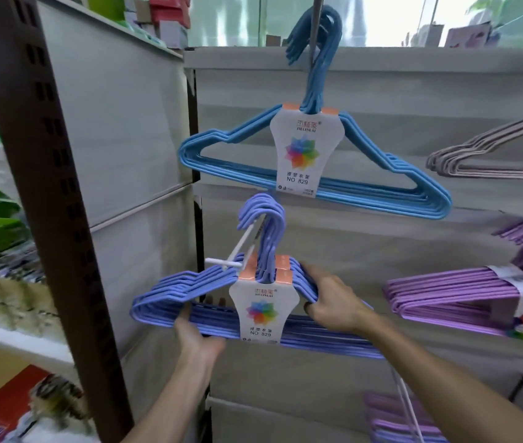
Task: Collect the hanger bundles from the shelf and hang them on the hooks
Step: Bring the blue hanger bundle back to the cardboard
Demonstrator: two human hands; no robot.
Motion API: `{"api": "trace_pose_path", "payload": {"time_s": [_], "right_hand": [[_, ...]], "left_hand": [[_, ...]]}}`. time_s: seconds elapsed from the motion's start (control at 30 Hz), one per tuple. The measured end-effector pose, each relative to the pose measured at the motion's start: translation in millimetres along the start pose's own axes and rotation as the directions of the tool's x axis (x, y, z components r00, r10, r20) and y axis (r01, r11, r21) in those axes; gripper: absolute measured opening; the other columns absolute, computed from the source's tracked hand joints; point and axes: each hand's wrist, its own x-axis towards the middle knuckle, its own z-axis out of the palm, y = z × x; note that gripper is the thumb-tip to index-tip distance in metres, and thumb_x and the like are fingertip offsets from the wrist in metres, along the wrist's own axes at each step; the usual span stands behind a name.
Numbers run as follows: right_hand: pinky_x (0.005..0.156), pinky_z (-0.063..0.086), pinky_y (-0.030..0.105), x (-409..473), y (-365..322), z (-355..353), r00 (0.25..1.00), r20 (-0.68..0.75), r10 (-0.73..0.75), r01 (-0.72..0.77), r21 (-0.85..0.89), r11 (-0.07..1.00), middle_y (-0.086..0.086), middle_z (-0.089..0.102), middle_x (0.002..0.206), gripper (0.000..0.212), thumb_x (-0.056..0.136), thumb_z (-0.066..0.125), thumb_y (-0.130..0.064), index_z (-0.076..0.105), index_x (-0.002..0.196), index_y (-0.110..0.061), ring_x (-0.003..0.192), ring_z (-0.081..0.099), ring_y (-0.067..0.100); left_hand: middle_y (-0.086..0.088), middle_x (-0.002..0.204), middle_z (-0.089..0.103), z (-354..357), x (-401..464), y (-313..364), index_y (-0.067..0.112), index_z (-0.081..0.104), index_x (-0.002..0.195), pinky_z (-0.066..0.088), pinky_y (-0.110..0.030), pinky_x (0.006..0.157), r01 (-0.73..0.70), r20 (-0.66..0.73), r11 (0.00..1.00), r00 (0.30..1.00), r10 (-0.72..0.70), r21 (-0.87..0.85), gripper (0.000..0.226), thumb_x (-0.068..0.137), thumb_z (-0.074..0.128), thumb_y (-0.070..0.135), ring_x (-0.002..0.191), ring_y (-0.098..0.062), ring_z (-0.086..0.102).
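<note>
A periwinkle hanger bundle (253, 302) is held upright in front of the shelving: its bottom bars are gripped from below by the left hand (198, 337), its right shoulder clasped by the curled fingers of the right hand (333, 302). Its hooks are looped over a white peg (234, 251) (the peg's tip pointing left). Above, a blue hanger bundle (314, 161) is hung. Purple bundles (455, 295) are stacked on the shelf (413, 356) at right.

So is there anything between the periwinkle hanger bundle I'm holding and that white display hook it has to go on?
Nothing visible. The periwinkle bundle, held by the left hand and right hand, has its hooks right at the white display hook. The blue bundle hangs above, clear.
</note>
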Motion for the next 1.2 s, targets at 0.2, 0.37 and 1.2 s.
{"api": "trace_pose_path", "payload": {"time_s": [0.2, 0.37, 1.2], "right_hand": [[0.084, 0.053, 0.047, 23.4, 0.8, 11.6, 0.997, 0.011, 0.08, -0.08, -0.009, 0.997, 0.001, 0.062, 0.119, 0.072, 0.067, 0.055, -0.019, 0.037, 0.136, -0.032, 0.1, 0.06, 0.031], [0.076, 0.055, 0.047, 44.8, 6.2, 15.4, 0.993, 0.007, 0.12, -0.12, 0.032, 0.992, 0.0, 0.065, 0.106, 0.069, 0.065, 0.052, -0.018, 0.042, 0.132, -0.033, 0.088, 0.061, 0.028], [0.102, 0.046, 0.04, 48.9, 8.2, 11.5, 0.996, 0.013, 0.089, -0.087, -0.111, 0.99, 0.016, 0.048, 0.143, 0.099, 0.074, 0.078, -0.028, 0.023, 0.154, -0.008, 0.126, 0.051, 0.034]], "left_hand": [[-0.005, 0.082, 0.061, 7.8, 35.3, 5.2, 0.017, 0.058, 0.085, 0.051, -0.043, 0.076, 0.025, 0.002, 0.999, 1.0, -0.025, 0.036, 0.014, 0.092, 0.054, 0.028, 0.077, -0.029, 0.061], [-0.005, 0.084, 0.061, 18.7, 61.5, 9.0, 0.017, 0.06, 0.091, 0.049, -0.044, 0.095, 0.027, -0.029, 0.999, 0.999, -0.026, 0.031, 0.015, 0.094, 0.053, 0.03, 0.081, -0.027, 0.06], [-0.012, 0.12, 0.066, 21.4, 57.7, 11.9, 0.013, 0.065, 0.113, 0.048, -0.049, 0.103, 0.042, -0.063, 0.987, 0.997, -0.032, 0.154, 0.02, 0.094, 0.061, 0.018, 0.113, -0.03, 0.063]]}}
